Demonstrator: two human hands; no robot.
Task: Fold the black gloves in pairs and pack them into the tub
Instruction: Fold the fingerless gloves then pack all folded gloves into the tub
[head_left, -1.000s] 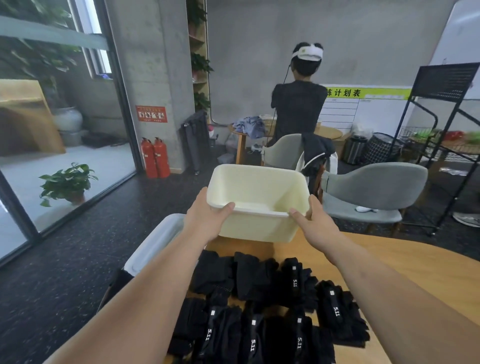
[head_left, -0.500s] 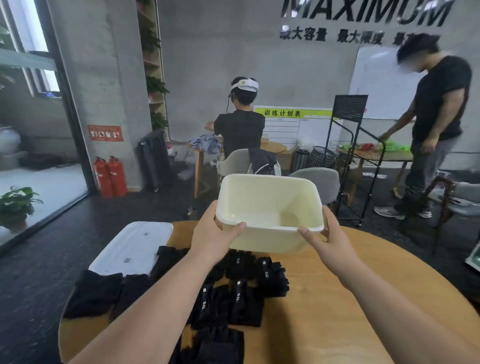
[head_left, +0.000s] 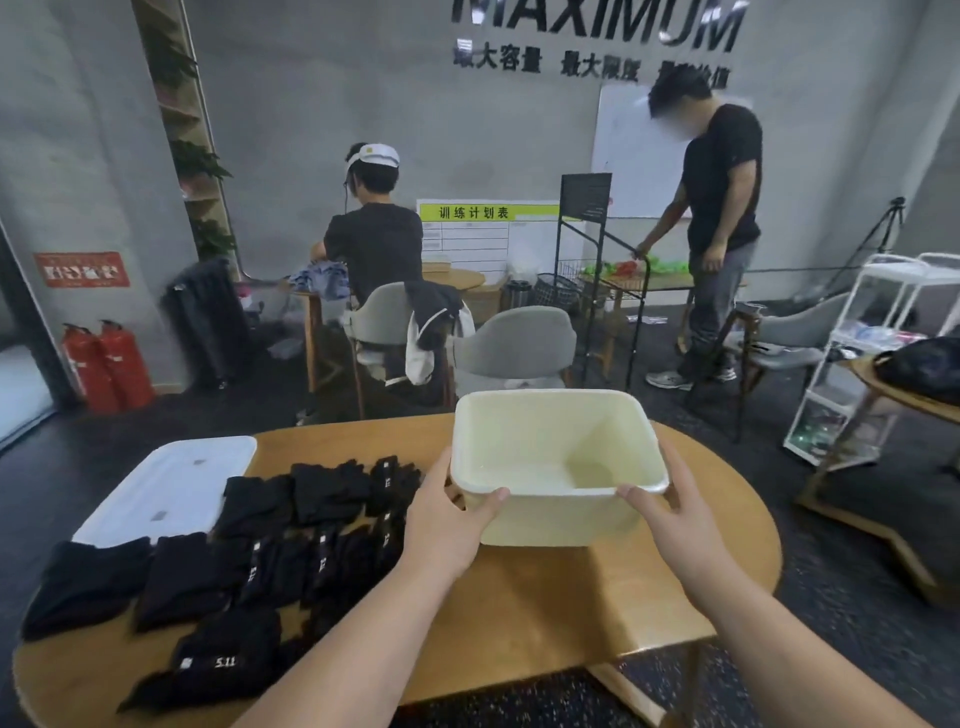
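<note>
A cream plastic tub (head_left: 550, 519) with nothing inside sits low over the right half of the round wooden table (head_left: 545, 623). My left hand (head_left: 447, 514) grips its near left rim, thumb hooked over the edge. My right hand (head_left: 670, 514) grips the near right corner the same way. Several black gloves (head_left: 260, 561) lie spread in rows on the left half of the table, some showing white "5.11" labels. The gloves sit apart from the tub, to its left.
A white lid (head_left: 171, 483) lies at the table's far left edge. Behind the table stand grey chairs (head_left: 514, 343), a seated person (head_left: 374, 234), a standing person (head_left: 717, 208) by a black rack (head_left: 592, 260), and a white trolley (head_left: 872, 353) on the right.
The tub has come down and to the right, closer to the tabletop, with both hands still gripping its rim. The view has swung right, so the gloves now lie to the left.
</note>
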